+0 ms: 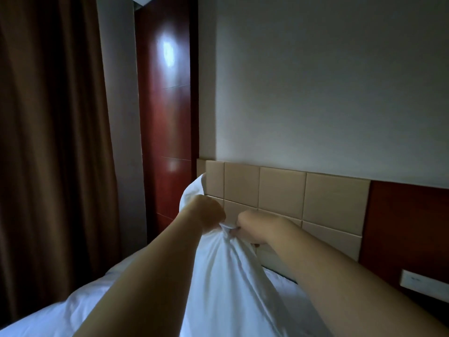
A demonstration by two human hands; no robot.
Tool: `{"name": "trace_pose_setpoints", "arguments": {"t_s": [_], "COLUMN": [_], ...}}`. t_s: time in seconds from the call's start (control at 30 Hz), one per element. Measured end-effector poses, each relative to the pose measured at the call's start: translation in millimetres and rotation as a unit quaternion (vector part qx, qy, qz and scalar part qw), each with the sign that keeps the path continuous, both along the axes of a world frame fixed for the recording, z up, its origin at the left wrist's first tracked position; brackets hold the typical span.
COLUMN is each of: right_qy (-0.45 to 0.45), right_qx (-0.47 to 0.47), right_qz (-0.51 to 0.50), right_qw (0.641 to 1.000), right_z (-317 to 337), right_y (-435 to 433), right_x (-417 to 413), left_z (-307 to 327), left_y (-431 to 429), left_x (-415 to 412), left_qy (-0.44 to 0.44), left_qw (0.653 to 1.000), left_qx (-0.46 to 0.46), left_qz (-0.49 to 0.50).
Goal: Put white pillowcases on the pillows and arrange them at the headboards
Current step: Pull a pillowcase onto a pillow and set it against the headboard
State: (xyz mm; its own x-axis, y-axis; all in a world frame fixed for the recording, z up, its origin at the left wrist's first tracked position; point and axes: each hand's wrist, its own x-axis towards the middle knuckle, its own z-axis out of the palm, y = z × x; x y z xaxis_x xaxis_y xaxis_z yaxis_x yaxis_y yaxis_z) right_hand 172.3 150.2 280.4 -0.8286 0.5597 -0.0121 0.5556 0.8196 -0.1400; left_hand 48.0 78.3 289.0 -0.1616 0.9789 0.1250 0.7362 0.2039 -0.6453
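With left hand (209,215) and right hand (252,227), clutches the bunched top of the pillowcase (226,276) in front of the headboard (335,203).

Reaches forward on two bare forearms, fists almost touching, backs of the hands toward the camera, fingers curled tight into the white cloth. Holds the gathered fabric level with the lower tan squares of the headboard. Leaves a loose corner standing up behind the left fist and drops the rest in long taut folds toward the camera, over the white-sheeted bed (60,307). Cannot tell whether a pillow is inside. Faces a dim room: brown curtain (48,142) at far left, glossy red-brown wood panel (167,117) beside it, pale wall (315,81) above the headboard, dark panel (408,227) to the right bearing a white switch plate (422,280).
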Motion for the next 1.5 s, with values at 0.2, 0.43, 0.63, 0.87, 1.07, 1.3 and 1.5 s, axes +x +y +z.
{"name": "trace_pose_setpoints", "arguments": {"t_s": [0.2,0.43,0.63,0.87,1.07,1.3,1.5], "right_qy": [-0.13,0.001,0.065,0.135,0.166,0.056,0.041], "right_qx": [-0.008,-0.031,-0.007,0.189,0.274,0.172,0.007], "right_qz": [-0.05,-0.132,-0.142,-0.137,-0.009,0.088,0.095], "right_qw": [0.99,0.991,0.988,0.963,0.947,0.98,0.995], "right_z": [-12.4,-55.4,-37.3,33.7,40.2,-64.7,-111.8], "right_y": [-13.6,22.4,63.4,131.4,212.4,340.4,458.3], "right_x": [5.2,8.6,6.9,-12.6,-15.5,-19.6,-14.1], "left_z": [-4.5,-6.0,-4.5,28.3,33.7,-58.4,-90.6], "left_y": [15.3,23.0,39.7,83.5,148.7,261.8,348.7], "left_x": [28.0,28.9,13.9,1.1,-7.9,-0.3,0.7], "left_qy": [0.004,-0.031,-0.05,-0.096,-0.133,-0.174,-0.165], "left_qw": [0.997,0.986,0.977,0.946,0.912,0.93,0.933], "left_qx": [0.052,0.132,0.175,0.283,0.358,0.232,0.182], "left_qz": [0.051,0.099,0.109,0.123,0.146,0.226,0.264]}}
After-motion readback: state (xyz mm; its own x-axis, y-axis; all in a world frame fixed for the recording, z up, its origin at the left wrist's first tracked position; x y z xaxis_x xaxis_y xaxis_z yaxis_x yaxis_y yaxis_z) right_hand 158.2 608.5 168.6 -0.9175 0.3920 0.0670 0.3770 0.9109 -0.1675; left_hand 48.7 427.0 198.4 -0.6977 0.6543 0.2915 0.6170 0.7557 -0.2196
